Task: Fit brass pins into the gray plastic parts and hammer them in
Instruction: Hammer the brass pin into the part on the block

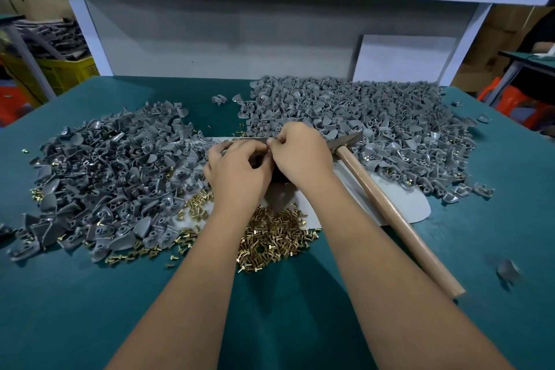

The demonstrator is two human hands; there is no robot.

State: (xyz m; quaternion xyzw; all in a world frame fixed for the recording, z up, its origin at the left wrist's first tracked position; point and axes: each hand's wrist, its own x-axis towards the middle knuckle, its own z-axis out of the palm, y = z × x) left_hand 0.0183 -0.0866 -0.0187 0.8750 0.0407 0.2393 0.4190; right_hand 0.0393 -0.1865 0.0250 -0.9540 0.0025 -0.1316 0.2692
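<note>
Two bare hands meet at the centre of a teal-covered workbench [90, 294]. The left hand [237, 171] and the right hand [300, 156] both have curled fingers, their fingertips touching around something small and dark; what it is cannot be told, as the hands hide it. Beneath them lies a pale gray flat sheet [399, 204]. A loose heap of small brass pins [270, 240] lies just nearer the person, partly under the left forearm. A broad pile of gray plastic parts [105, 177] spreads to the left, with brass pins scattered along its near edge. A second, larger pile of gray plastic parts [375, 123] spreads to the right and rear. A hammer with a wooden handle [399, 219] lies diagonally beside the right forearm, its metal head just beside the right hand.
</note>
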